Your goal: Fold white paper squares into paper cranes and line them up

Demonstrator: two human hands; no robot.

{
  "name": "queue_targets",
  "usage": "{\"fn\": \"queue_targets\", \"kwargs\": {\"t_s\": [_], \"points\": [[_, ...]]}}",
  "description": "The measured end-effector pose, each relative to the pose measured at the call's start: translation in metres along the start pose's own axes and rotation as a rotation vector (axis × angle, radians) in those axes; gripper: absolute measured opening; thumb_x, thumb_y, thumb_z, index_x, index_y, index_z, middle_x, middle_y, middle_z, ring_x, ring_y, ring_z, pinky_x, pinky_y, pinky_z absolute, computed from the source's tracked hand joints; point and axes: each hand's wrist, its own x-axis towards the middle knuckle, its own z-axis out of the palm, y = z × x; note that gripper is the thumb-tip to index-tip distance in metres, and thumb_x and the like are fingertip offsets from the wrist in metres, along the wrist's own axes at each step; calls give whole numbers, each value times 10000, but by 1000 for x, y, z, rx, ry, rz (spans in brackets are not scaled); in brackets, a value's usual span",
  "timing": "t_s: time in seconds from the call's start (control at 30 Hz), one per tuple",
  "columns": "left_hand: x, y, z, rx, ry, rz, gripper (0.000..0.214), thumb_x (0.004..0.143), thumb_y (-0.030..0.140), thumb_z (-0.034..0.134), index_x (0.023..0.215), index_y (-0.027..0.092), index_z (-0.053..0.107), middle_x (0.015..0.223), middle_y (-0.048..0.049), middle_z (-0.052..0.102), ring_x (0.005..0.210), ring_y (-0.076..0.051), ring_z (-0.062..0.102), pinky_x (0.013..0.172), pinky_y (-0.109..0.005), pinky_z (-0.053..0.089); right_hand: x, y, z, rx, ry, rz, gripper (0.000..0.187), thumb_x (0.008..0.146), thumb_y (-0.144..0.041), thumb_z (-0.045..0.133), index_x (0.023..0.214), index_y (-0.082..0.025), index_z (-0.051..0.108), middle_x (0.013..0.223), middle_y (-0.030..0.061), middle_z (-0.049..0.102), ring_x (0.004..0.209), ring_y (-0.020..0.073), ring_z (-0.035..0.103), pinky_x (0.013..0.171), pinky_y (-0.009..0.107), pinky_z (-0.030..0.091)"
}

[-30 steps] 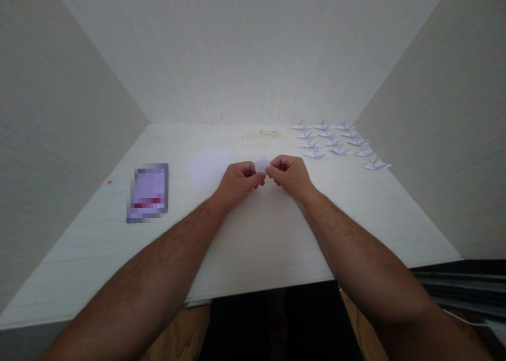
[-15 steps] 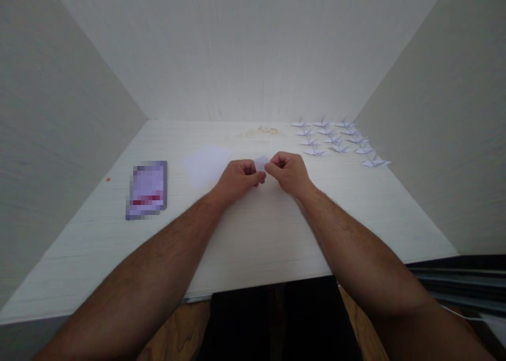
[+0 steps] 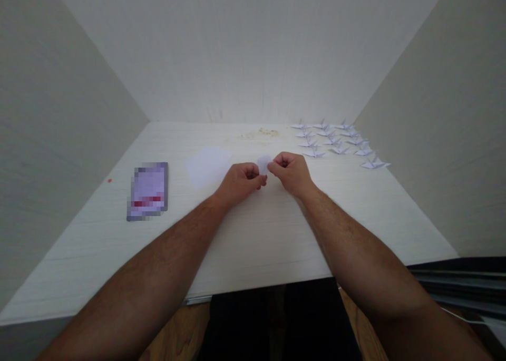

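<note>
Between my two hands is a small piece of folded white paper (image 3: 264, 164), held a little above the table. My left hand (image 3: 242, 182) pinches its lower left side between thumb and curled fingers. On the other side, the thumb and forefinger of my right hand (image 3: 290, 170) grip its right edge. The folds are too blurred to make out. Several white paper cranes (image 3: 339, 150) stand in rows beyond my right hand. A stack of white paper sheets (image 3: 206, 166) lies to the left, just past my left hand.
A pixelated purple flat object (image 3: 148, 189) with a dark edge lies on the white table (image 3: 261, 245) at the left. Near it is a small orange-red spot (image 3: 109, 181). Brownish marks (image 3: 268, 133) show near the back wall. Walls rise on three sides.
The folded paper has turned slightly and shows a rounder outline between my fingers. My left hand has shifted a little to the right and down; the right hand is nearly still.
</note>
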Motion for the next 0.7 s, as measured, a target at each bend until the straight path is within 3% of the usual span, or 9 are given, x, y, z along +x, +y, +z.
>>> {"fn": "queue_targets", "kwargs": {"t_s": [0.2,0.47,0.7], "points": [[1,1,-2,-140,-40,-39,243,721,322,713,588,164,585,597,-38,674,508,-107,556,511,-225,397,-1,1,3,-7,28,-40,169,709,-289,631,591,-191,560,523,-43,512,512,92,408,497,244,293],[-1,2,-1,-134,5,-50,218,746,346,710,665,155,645,632,-45,684,537,-108,575,524,-221,411,1,1,1,69,51,-6,189,714,-317,642,605,-190,554,538,-39,534,506,90,414,487,241,300],[0,-1,-1,-257,9,-73,216,609,267,802,724,162,651,693,-22,698,571,-109,595,557,-228,443,2,2,1,187,66,35,224,725,-369,657,630,-198,550,541,-38,542,473,84,412,462,233,314]]}}
